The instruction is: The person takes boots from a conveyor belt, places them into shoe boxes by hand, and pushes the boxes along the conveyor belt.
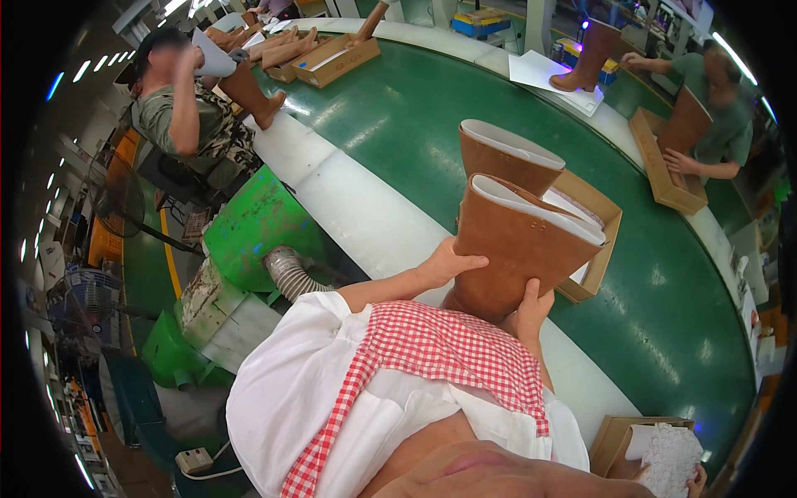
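Fingers of the left hand (448, 264) curl around the shaft of the near tan boot (519, 249), thumb along its leather; the right hand (531, 309) grips the same boot from below, thumb up against its side. A second tan boot (506, 156) stands just behind it. Both rise above an open cardboard box (599, 217) lined with white paper on the green conveyor (398, 124). Beyond that box, toward the far rim, another open box (336, 60) holds a boot lying flat. Right of it, a person's box (664, 174) holds an upright boot. A small box (618, 433) with white paper lies nearest the wearer.
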Demonstrator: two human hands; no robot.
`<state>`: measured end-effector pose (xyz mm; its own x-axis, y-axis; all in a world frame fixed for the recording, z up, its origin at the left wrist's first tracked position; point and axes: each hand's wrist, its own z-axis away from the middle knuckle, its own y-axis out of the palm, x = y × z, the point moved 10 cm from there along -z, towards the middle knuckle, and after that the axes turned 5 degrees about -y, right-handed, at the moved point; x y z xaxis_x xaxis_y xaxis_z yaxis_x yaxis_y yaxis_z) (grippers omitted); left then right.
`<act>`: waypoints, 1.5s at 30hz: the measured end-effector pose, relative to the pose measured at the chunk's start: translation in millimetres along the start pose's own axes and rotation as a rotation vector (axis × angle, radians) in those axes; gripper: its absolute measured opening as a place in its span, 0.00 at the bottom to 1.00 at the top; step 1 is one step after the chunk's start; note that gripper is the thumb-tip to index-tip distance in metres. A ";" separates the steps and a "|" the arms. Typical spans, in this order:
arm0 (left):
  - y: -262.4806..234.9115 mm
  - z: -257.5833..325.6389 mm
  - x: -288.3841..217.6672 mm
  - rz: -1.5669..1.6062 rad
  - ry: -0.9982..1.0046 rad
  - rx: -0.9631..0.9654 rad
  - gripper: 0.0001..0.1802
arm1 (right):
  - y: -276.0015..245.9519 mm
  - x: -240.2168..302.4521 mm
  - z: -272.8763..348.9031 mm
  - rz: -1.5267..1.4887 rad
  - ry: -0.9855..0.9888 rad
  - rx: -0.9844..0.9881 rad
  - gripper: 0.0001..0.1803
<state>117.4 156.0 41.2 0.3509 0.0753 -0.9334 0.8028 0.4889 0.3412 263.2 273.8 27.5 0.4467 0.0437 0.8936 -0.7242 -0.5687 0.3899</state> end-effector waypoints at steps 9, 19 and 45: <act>30.3 -26.5 0.7 -0.150 -0.044 0.158 0.21 | -31.7 52.3 -29.4 0.045 0.083 -0.145 0.25; -86.3 -69.9 0.8 -0.295 -0.043 -0.230 0.21 | -76.6 186.9 -112.9 0.355 -0.430 -0.532 0.21; -24.9 -170.1 23.1 0.065 -0.018 0.062 0.32 | -85.5 -68.7 -236.1 0.912 -0.264 -0.001 0.16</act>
<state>23.5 293.4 -7.8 0.4114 0.0887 -0.9071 0.8064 0.4284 0.4076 170.4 513.4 -14.8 -0.1874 -0.6044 0.7743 -0.8529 -0.2910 -0.4335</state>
